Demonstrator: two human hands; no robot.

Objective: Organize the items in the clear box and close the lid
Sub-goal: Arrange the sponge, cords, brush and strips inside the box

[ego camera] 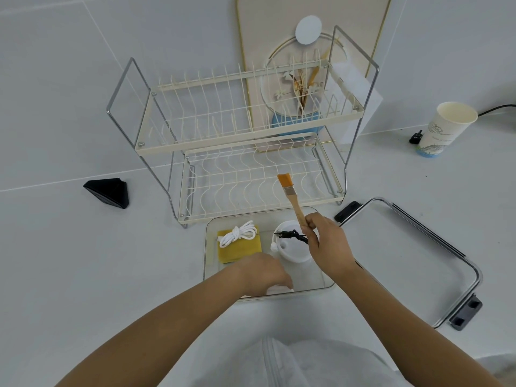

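The clear box [208, 247] stands open on the white counter in front of me. Inside it lie a yellow sponge [243, 248] with a coiled white cable [238, 233] on top, and a white round container [293, 250] with a black cable [291, 235] across it. My right hand [328, 244] is above the box's right side, shut on the wooden handle of a brush [291, 195] whose orange bristles point up and away. My left hand [265, 270] reaches into the near part of the box and touches something white there [279, 289]; whether it grips it is hidden. The clear lid [405, 255] with dark clips lies flat to the right.
A two-tier wire dish rack [240, 141] stands directly behind the box. A black wedge-shaped object [109, 192] sits to the left. A paper cup [444, 128] and a small black plug [415, 136] are at the far right. A cream board [310, 12] leans on the wall.
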